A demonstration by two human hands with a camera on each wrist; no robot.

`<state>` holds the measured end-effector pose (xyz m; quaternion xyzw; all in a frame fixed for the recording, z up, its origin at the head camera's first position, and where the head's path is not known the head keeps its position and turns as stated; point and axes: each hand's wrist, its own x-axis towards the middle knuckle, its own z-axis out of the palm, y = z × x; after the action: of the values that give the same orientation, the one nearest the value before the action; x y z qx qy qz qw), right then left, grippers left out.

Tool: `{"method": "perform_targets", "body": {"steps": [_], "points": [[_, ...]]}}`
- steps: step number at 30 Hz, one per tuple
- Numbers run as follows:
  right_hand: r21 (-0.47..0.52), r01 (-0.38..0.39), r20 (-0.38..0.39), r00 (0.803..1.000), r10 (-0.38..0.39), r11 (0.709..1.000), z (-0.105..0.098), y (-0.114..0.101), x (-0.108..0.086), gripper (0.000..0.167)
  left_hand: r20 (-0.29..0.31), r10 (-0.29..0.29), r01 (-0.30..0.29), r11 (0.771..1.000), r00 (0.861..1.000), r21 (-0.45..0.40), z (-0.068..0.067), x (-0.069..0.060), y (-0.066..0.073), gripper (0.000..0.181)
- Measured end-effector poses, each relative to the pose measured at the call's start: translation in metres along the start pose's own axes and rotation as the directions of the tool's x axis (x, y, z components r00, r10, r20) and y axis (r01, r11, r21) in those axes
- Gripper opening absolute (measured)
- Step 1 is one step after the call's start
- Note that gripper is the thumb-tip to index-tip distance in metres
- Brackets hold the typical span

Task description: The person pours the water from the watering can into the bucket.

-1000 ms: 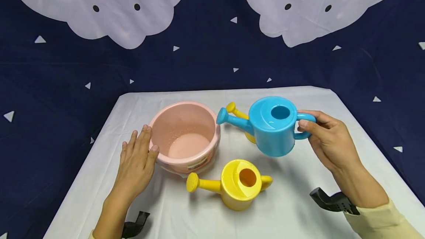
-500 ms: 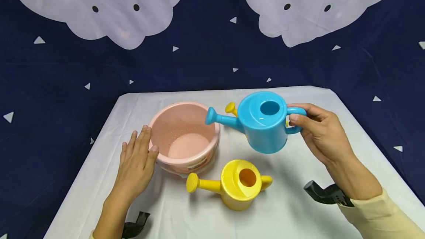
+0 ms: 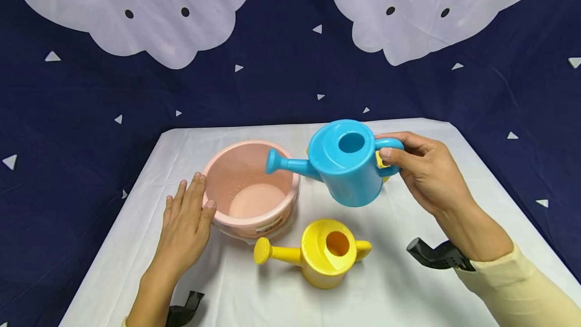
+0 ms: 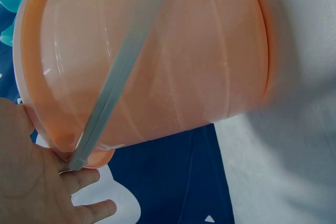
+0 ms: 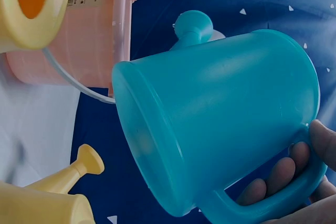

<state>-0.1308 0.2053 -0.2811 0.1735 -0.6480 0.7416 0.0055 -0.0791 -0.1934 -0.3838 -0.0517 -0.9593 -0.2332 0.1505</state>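
Observation:
My right hand (image 3: 428, 173) grips the handle of a blue watering can (image 3: 347, 165), held up off the table. The can's spout reaches over the right rim of a pink bucket (image 3: 254, 220). My left hand (image 3: 183, 223) rests with straight fingers against the bucket's left rim. In the left wrist view, the bucket's pale handle (image 4: 123, 72) hangs down its side near the fingers. A yellow watering can (image 3: 329, 256) stands in front, its spout towards the left. Another yellow watering can (image 5: 44, 203) is mostly hidden behind the blue one in the head view.
A white cloth covers the table (image 3: 236, 291). Behind it hangs a dark blue curtain (image 3: 281, 85) with clouds and small white triangles. Small droplets show on the bucket's inner wall. Each wrist wears a black camera mount (image 3: 440, 255).
My right hand has carried the blue watering can left and slightly up, so its spout now lies over the bucket's rim. My left hand has stayed on the bucket.

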Motion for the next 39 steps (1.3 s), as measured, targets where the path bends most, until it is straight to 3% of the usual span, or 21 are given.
{"method": "perform_targets", "body": {"steps": [27,39], "points": [[-0.190,-0.044,-0.022,0.999,0.040,0.981,0.016,-0.020,0.032,0.028,0.007,-0.002,0.002,1.000,1.000,0.004,-0.001,0.001,0.001,0.056],[-0.375,-0.080,-0.031,0.997,0.074,0.924,0.028,-0.029,0.041,0.035,0.001,-0.003,0.003,1.000,1.000,0.001,-0.001,0.000,0.001,0.056]]}}
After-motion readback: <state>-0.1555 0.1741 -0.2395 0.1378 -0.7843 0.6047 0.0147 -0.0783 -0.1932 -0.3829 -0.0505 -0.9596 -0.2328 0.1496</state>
